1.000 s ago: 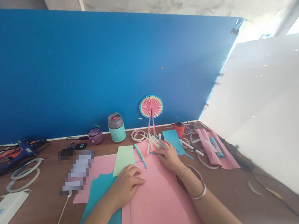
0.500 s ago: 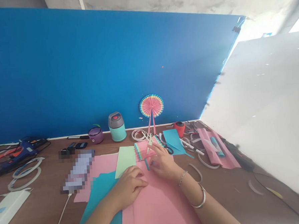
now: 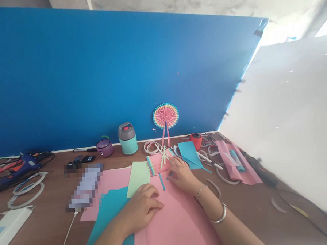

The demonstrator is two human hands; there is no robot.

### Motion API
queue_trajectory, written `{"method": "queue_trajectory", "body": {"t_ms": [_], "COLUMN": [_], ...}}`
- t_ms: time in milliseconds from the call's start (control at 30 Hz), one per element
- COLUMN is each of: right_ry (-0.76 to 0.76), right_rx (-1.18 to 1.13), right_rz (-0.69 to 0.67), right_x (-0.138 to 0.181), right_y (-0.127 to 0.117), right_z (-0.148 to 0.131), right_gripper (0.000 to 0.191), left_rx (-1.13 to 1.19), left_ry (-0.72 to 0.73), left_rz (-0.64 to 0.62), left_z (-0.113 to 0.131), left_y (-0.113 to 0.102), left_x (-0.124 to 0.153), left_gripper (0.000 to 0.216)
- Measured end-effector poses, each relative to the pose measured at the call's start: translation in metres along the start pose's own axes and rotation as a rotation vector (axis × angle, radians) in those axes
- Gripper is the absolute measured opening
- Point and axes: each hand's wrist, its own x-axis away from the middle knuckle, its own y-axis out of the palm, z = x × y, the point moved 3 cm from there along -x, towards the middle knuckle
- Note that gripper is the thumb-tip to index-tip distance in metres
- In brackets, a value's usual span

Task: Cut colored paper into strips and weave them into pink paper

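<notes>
fingers of left hand rested half-open on flat pink paper; toward two o'clock, right hand had unclear grip.

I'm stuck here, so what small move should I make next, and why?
Perhaps reach your left hand to the blue strip between your hands: it lies nearby on the pink sheet, while your right hand is near the pleated paper.

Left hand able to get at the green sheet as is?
Probably yes: the left hand is at the near edge of the green sheet, and nothing visible lies between them.
</notes>
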Motion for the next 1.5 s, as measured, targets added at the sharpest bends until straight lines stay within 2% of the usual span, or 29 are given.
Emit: {"method": "queue_trajectory", "body": {"t_ms": [133,200,333,433,633,833,1067,1500], "right_ry": [0.055,0.044,0.028,-0.015,-0.159,-0.254,-0.326,-0.078], "right_rx": [0.056,0.053,-0.012,-0.062,-0.082,0.043,0.095,-0.197], "right_rz": [0.158,0.172,0.052,-0.027,-0.216,-0.169,-0.126,-0.036], "right_x": [-0.004,-0.004,0.0,0.004,0.01,0.009,0.007,0.002], "right_y": [-0.002,-0.001,0.005,0.002,-0.014,-0.009,-0.003,0.007], "right_z": [-0.01,-0.018,-0.029,-0.033,-0.036,-0.047,-0.051,-0.027], "right_gripper": [0.014,0.009,0.011,0.006,0.021,0.016,0.019,0.012], "left_rx": [0.002,0.005,0.022,0.037,0.016,0.008,0.019,0.013], "left_ry": [0.007,0.012,0.013,0.003,0.0,-0.004,-0.007,0.021], "left_rz": [0.004,0.007,0.006,-0.001,0.004,-0.006,-0.006,-0.002], "left_z": [0.0,0.0,0.0,0.0,0.0,0.0,0.001,0.0], "left_y": [0.002,0.002,0.001,0.001,0.002,0.002,0.002,0.002], "left_x": [0.0,0.0,0.0,0.001,0.001,-0.001,0.001,0.001], "left_gripper": [0.023,0.023,0.023,0.024,0.024,0.024,0.024,0.023]}}
